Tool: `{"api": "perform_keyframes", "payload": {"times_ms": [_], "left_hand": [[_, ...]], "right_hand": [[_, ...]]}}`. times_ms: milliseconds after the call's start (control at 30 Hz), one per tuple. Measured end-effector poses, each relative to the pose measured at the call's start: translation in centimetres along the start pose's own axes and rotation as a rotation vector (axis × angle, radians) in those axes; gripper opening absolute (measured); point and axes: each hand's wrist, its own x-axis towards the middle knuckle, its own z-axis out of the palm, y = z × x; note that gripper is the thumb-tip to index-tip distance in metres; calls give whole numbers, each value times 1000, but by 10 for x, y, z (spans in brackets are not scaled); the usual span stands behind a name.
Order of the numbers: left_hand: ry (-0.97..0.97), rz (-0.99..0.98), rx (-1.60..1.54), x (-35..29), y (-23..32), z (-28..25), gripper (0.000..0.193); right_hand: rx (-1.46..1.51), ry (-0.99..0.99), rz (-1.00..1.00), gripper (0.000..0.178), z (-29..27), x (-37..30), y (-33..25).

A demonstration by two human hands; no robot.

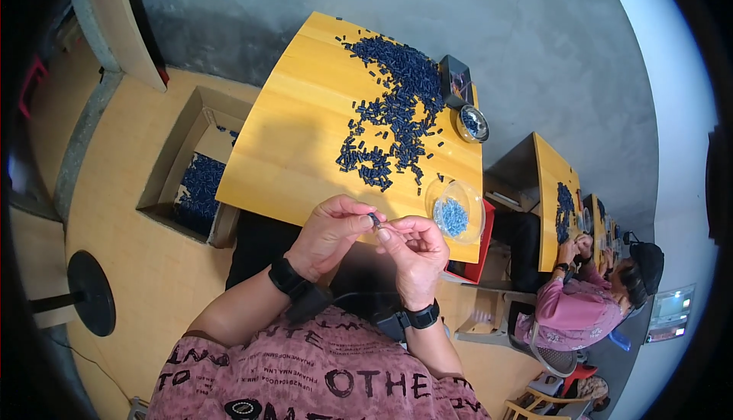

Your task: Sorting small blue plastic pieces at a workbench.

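Both of my hands meet just off the near edge of the yellow table (pixel 286 114). Between thumb and fingertips my left hand (pixel 324 235) pinches a small dark blue cylindrical piece (pixel 373 220). My right hand (pixel 414 256) is closed too, its thumb and forefinger pressed together at the near end of that piece; what they hold is too small to make out. Beyond my hands many like dark pieces (pixel 401 107) lie in a loose heap. A clear round bowl (pixel 478 221) with small light blue parts (pixel 452 217) stands right of my hands.
A metal bowl (pixel 473 124) and a black box (pixel 456 82) sit along the table's right edge. On the floor at left, a cardboard box (pixel 164 172) holds more dark pieces. A red bin (pixel 479 256) is below the table's right corner. A co-worker (pixel 576 305) sits at another table.
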Motion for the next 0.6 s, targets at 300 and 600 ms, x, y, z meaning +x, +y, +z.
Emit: {"api": "perform_keyframes", "payload": {"times_ms": [300, 600], "left_hand": [[53, 1, 162, -2, 5, 4, 17], [86, 6, 157, -3, 2, -7, 17]], "right_hand": [[-28, 31, -10, 17, -1, -2, 4], [-246, -73, -79, 13, -6, 7, 7]]}}
